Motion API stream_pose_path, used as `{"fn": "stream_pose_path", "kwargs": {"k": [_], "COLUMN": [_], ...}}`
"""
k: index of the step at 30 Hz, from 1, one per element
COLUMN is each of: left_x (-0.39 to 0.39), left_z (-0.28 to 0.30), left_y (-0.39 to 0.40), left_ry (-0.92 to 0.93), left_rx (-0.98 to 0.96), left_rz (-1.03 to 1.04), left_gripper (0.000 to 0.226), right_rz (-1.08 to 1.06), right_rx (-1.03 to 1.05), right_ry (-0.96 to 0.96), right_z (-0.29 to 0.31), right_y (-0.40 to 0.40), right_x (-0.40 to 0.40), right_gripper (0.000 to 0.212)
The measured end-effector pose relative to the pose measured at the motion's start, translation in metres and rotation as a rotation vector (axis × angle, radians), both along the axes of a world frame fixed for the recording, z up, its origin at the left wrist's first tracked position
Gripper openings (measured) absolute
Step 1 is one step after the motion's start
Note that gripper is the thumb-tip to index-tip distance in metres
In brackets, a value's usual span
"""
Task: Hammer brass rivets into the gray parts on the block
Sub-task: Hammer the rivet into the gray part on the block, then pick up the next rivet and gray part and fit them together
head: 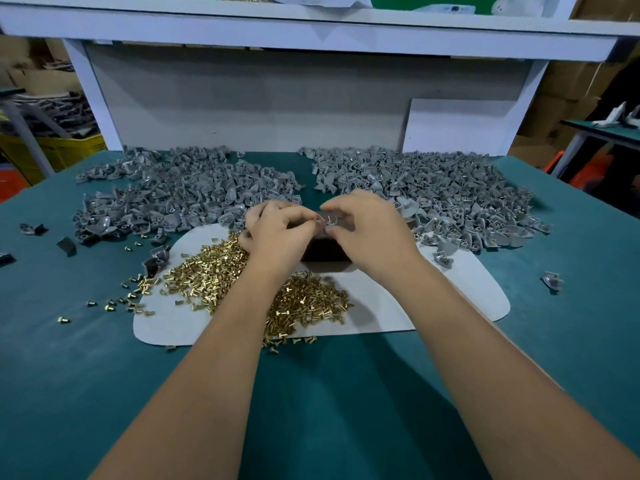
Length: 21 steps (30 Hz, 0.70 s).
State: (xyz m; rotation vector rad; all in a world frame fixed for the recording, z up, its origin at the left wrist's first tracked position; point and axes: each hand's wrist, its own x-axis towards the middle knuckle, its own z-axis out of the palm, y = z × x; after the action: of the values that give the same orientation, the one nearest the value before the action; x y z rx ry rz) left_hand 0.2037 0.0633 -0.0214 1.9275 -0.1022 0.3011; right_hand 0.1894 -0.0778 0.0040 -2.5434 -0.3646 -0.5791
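Both my hands meet over a dark block (323, 250) at the table's middle. My left hand (277, 233) and my right hand (363, 230) pinch a gray part (334, 220) on top of the block, and a brass rivet (328, 220) stands in it between my fingertips. A heap of loose brass rivets (214, 271) lies on a white sheet (398, 299), below and left of the block. No hammer is in view.
Two big piles of gray parts lie behind my hands, one at the left (180, 199) and one at the right (433, 192), whose parts show rivets. Stray rivets and parts dot the green table (311, 393). A white shelf frame (277, 32) rises at the back.
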Motion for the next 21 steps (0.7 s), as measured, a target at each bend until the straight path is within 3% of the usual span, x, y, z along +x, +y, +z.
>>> {"fn": "stream_pose_path", "kwargs": {"k": [5,8,11,14,17,21], "left_x": [0.001,0.000,0.002,0.006,0.008,0.008], "left_z": [-0.002,0.000,0.000,-0.002,-0.003,-0.002], "left_y": [0.003,0.002,0.001,0.002,0.004,0.009], "left_ry": [-0.013,-0.025,-0.020,0.001,0.005,-0.019], "left_rx": [0.015,0.027,0.025,0.066,0.092,0.093], "left_rz": [0.057,0.075,0.107,0.164,0.184,0.194], "left_gripper": [0.024,0.021,0.023,0.023,0.024,0.027], "right_rz": [0.081,-0.005,-0.296,-0.443,-0.441,-0.272], "right_rx": [-0.098,0.017,0.301,0.379,0.217,0.060], "right_ry": [-0.014,-0.032,-0.149,-0.151,-0.188,-0.245], "right_z": [0.001,0.004,0.011,0.006,-0.008,-0.015], "right_y": [0.002,-0.007,-0.023,-0.021,-0.003,0.016], "right_x": [0.011,0.022,0.035,0.035,0.025,0.014], "right_gripper": [0.014,0.011,0.034,0.046,0.044,0.037]}}
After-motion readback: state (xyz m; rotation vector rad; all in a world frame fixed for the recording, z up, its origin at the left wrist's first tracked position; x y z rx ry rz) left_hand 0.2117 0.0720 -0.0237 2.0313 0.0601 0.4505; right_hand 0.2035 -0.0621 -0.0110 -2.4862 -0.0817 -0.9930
